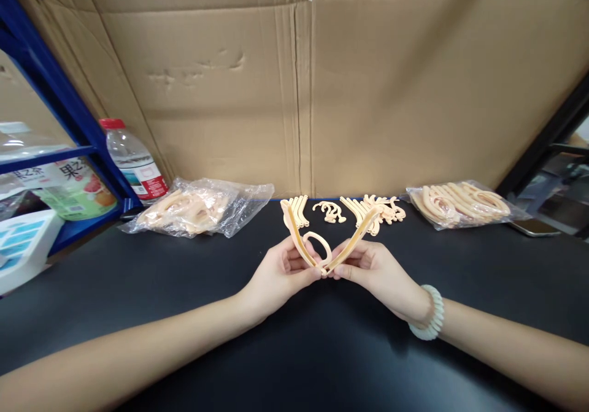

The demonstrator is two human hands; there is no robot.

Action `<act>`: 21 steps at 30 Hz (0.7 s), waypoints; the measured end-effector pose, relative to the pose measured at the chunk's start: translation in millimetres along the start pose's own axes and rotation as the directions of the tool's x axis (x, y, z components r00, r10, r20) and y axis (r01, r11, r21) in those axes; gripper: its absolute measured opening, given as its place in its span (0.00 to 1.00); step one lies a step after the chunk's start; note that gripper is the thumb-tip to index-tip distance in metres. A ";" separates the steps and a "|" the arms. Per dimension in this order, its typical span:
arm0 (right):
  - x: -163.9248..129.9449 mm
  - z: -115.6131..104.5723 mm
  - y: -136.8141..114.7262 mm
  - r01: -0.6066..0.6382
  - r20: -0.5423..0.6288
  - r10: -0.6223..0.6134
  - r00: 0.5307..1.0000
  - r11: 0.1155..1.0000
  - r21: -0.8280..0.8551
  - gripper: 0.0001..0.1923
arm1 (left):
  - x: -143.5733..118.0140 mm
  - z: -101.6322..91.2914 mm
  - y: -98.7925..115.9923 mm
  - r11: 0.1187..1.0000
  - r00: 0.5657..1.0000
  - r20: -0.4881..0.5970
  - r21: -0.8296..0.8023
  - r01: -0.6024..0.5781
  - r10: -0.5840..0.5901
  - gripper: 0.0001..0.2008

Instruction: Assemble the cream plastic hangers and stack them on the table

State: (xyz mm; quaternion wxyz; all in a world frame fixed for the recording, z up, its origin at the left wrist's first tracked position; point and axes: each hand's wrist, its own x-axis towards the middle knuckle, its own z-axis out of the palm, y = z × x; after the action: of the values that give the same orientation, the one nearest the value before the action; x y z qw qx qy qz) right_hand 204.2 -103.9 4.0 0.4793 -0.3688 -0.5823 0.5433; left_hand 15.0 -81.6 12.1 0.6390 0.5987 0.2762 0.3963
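Note:
Both hands meet in front of me, a little above the black table. My left hand pinches the left part of a peach-coloured curved plastic piece, which has a ring-like loop at its middle. My right hand grips a similar curved strip on the right. The two strips come together at the bottom in a V shape, and I cannot tell whether they are joined. Beyond the hands lie rows of peach strips and a small pile of curly peach pieces.
Clear plastic bags of peach parts lie at the back left and back right. A red-capped bottle stands by the blue shelf frame. A cardboard wall closes off the back. A flat phone-like object rests at right.

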 end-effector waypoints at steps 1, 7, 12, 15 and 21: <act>-0.2 0.1 -0.3 0.003 0.003 -0.003 1.000 1.000 -0.005 0.09 | -0.4 0.2 -0.2 1.000 1.000 -0.007 0.000 0.005 -0.005 0.16; -0.8 1.6 -0.8 0.025 -0.008 -0.025 1.000 1.000 0.013 0.07 | -1.5 2.5 -0.4 1.000 0.998 -0.056 0.011 0.028 -0.027 0.17; -1.4 3.5 -2.2 0.037 -0.001 -0.037 0.999 0.999 0.024 0.07 | -2.7 4.0 -0.9 0.999 0.994 -0.101 0.018 0.040 -0.038 0.17; -1.8 4.9 -3.8 0.041 -0.002 -0.041 0.999 0.999 0.009 0.07 | -3.6 5.3 -0.2 0.999 0.992 -0.121 0.014 0.044 -0.042 0.17; -3.1 7.6 -4.4 0.033 0.000 -0.032 0.999 0.999 -0.011 0.06 | -3.6 4.9 -0.4 1.000 0.994 -0.109 -0.021 0.020 -0.022 0.15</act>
State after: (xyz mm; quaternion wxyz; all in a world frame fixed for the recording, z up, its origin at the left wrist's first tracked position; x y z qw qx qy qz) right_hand 198.1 -109.6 8.3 0.4860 -0.3618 -0.5913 0.5322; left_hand 17.2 -87.3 11.8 0.6332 0.5667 0.3129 0.4242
